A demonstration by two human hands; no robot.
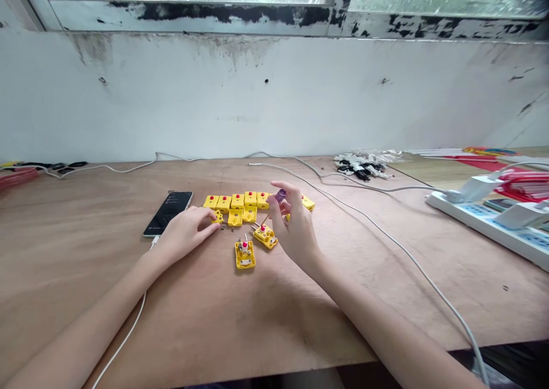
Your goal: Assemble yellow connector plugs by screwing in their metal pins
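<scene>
Head view. My right hand [295, 223] is closed on a small screwdriver with a translucent purple handle [280, 195], its thin shaft slanting down to an open yellow plastic connector with a red dot [265, 236], which lies just beside that hand, on the side toward my left. My left hand [191, 229] rests low on the desk [184, 320], its fingertips at a yellow plastic piece with a scalloped edge [217, 217]; whether they grip it, I cannot tell. The hands are apart, and the open connector lies between them. Nearer my body stands out a second open yellow connector [245, 254], roughly rectangular, with two metal prongs pointing away from me and small metal fittings inside. Beyond the hands, a row of blocky yellow plastic housings [237, 201], smooth and red-dotted, lies side by side. Beside my left hand is a flat black glass-faced phone [168, 213] with a white cable plugged in. The desk is brown wood with faint grain.
</scene>
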